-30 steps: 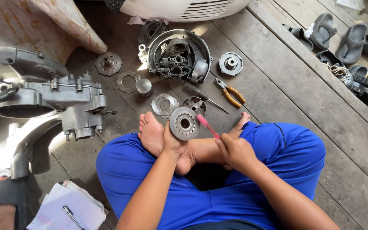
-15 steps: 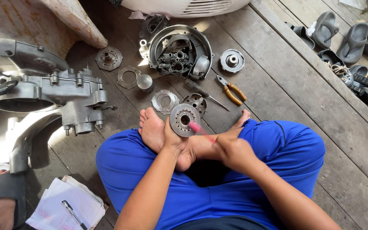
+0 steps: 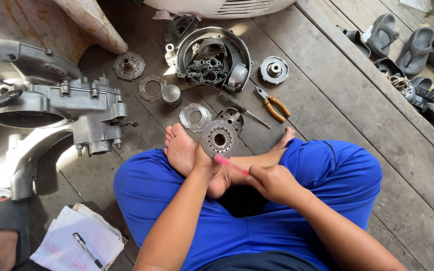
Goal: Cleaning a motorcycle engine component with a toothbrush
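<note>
Here, seen from above: seated cross-legged on a grey wooden plank floor (image 3: 337,100), in bright blue trousers (image 3: 327,170), bare feet tucked together. Left hand (image 3: 204,160) gripping a round grey metal disc with a central hole (image 3: 219,138), fingers curled around its lower left edge, disc held upright above the feet and facing the camera. Right hand (image 3: 272,181) closed around a thin pink-handled tool (image 3: 231,164), fingers pressed together on the handle's near end, the far end reaching up-left to touch the disc's lower rim. Disc therefore just beyond and left of the right fingers, joined to them only by the pink tool.

Spread on the floor ahead: a large round metal engine cover packed with parts (image 3: 213,57), a small toothed gear hub (image 3: 273,69), orange-handled pliers (image 3: 273,106), a dark-handled screwdriver (image 3: 242,109) beside them, a flat ring plate (image 3: 195,117), a perforated round plate (image 3: 230,117) just behind the held disc, a short metal cylinder (image 3: 171,94), a thin ring (image 3: 150,88) and a small rusty disc (image 3: 129,65). To the left, a bulky grey cast engine casing (image 3: 51,103). Near the left knee, white papers with a pen (image 3: 79,241) on top. Far right, dark rubber sandals (image 3: 408,45) in a row.
</note>
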